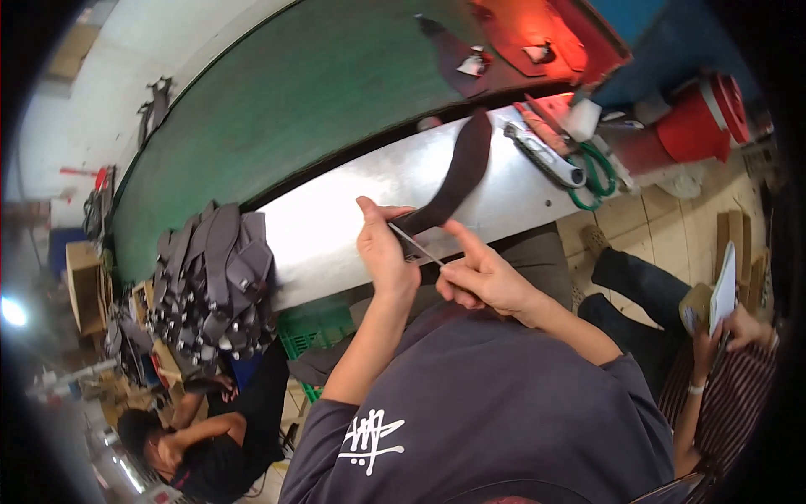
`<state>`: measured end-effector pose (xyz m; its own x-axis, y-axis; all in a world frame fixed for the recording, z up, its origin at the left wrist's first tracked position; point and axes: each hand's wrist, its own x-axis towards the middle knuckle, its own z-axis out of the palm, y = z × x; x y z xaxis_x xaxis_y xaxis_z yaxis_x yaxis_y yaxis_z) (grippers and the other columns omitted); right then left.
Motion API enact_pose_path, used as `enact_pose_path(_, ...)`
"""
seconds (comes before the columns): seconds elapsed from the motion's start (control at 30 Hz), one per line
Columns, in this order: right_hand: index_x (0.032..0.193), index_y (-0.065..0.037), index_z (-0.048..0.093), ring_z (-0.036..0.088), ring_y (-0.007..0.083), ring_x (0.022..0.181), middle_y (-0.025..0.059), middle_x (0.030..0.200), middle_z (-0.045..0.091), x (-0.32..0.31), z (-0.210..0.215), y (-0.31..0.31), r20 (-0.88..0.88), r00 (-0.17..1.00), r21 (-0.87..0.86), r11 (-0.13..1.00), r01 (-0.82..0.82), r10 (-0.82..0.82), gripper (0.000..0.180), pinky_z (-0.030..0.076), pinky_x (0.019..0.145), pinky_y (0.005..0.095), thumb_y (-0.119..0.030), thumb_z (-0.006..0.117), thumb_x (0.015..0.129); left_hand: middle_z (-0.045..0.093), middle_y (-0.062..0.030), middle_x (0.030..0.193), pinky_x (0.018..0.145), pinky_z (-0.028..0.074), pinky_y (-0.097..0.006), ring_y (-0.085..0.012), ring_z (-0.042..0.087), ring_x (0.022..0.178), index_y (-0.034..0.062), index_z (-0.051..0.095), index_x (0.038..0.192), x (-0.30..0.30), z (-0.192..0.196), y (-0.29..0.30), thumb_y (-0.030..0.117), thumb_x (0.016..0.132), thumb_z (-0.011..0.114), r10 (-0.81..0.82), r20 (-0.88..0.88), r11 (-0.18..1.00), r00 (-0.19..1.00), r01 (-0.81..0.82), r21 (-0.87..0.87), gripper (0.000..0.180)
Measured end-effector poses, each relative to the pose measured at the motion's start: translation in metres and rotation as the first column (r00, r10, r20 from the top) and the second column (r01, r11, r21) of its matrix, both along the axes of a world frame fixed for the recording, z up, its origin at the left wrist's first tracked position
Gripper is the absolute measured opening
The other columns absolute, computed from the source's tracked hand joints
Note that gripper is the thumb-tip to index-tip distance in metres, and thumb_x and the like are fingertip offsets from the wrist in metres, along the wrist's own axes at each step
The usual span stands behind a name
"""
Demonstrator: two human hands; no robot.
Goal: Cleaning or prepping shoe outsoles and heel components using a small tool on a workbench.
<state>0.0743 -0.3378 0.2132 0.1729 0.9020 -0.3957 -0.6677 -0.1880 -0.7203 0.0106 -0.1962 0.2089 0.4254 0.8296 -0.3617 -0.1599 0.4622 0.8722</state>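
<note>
My left hand [388,252] is closed on the narrow end of a dark, flat, curved strip [460,168], its thumb raised. The strip's wider end reaches away over the metal tabletop [323,223]. In my right hand [487,275] a thin metal tool [417,245] is pinched, its shaft running toward my left palm. My right index finger stretches out close to the strip's lower edge. Whether the tool's tip touches the strip is hidden by my left hand. A heap of dark grey strips with small metal fittings [214,260] hangs at the table's left end.
Beyond the metal top runs a green work surface [277,109]. A box cutter [546,155] and green-handled scissors [598,172] lie at the right, near a red container [697,122]. One person [206,428] sits at lower left; another [722,370] holds papers at right.
</note>
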Motion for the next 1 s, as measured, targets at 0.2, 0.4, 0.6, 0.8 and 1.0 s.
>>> enact_pose_path(0.2, 0.14, -0.009, 0.033, 0.042, 0.0056, 0.05, 0.003, 0.071, 0.053, -0.009, -0.001, 0.008, -0.121, 0.992, 0.012, 0.999, 0.043, -0.041, 0.046, 0.03, 0.042, 0.0187, -0.012, 0.051, 0.097, 0.061, -0.008, 0.065, 0.056, 0.045, -0.025, -0.0118, 0.055, 0.056, 0.0025, 0.057, 0.064, -0.017, -0.009, 0.003, 0.052, 0.097, 0.043, 0.004, 0.059, 0.985, 0.998, -0.014, 0.172, 0.061)
enact_pose_path(0.4, 0.125, -0.006, 0.052, 0.043, 0.0064, 0.049, 0.0021, 0.069, 0.053, 0.011, 0.0, 0.003, -0.225, 0.966, 0.051, 0.988, 0.143, -0.128, 0.031, 0.032, 0.04, 0.0201, -0.018, 0.049, 0.097, 0.058, -0.006, 0.062, 0.056, 0.041, -0.025, -0.0121, 0.051, 0.056, 0.0017, 0.057, 0.065, -0.029, -0.009, 0.012, 0.055, 0.098, 0.037, -0.045, 0.101, 0.993, 0.994, 0.033, 0.118, 0.066)
enact_pose_path(0.6, 0.098, 0.001, 0.062, 0.062, 0.0207, 0.062, 0.0089, 0.076, 0.064, -0.007, 0.005, 0.007, 0.852, 0.49, 0.175, 0.982, 0.066, -0.185, 0.011, 0.047, 0.054, 0.0305, -0.003, 0.058, 0.088, 0.056, -0.0058, 0.062, 0.057, 0.04, -0.023, -0.0131, 0.05, 0.057, 0.0014, 0.055, 0.064, -0.032, 0.006, 0.013, 0.068, 0.094, 0.025, -0.037, 0.112, 0.999, 0.993, 0.04, -0.023, 0.079)
enact_pose_path(0.8, 0.095, -0.001, 0.062, 0.063, 0.0294, 0.069, 0.0125, 0.08, 0.063, -0.017, 0.001, 0.014, 0.926, 0.222, 0.302, 0.952, 0.047, -0.305, 0.014, 0.049, 0.059, 0.0353, 0.001, 0.062, 0.081, 0.055, -0.0059, 0.062, 0.053, 0.039, -0.023, -0.0136, 0.05, 0.056, 0.0037, 0.055, 0.066, -0.035, 0.006, 0.015, 0.074, 0.089, 0.025, -0.063, 0.12, 0.991, 0.991, 0.076, -0.108, 0.08)
enact_pose_path(1.0, 0.09, -0.002, 0.06, 0.061, 0.0301, 0.067, 0.0119, 0.076, 0.06, -0.027, 0.008, 0.009, 0.93, 0.22, 0.325, 0.939, -0.115, -0.295, 0.008, 0.048, 0.058, 0.0365, -0.001, 0.062, 0.082, 0.054, -0.0051, 0.065, 0.05, 0.04, -0.023, -0.0137, 0.051, 0.058, 0.0065, 0.056, 0.077, -0.026, 0.004, 0.022, 0.073, 0.087, 0.037, -0.005, 0.26, 0.875, 0.966, 0.13, -0.466, 0.07)
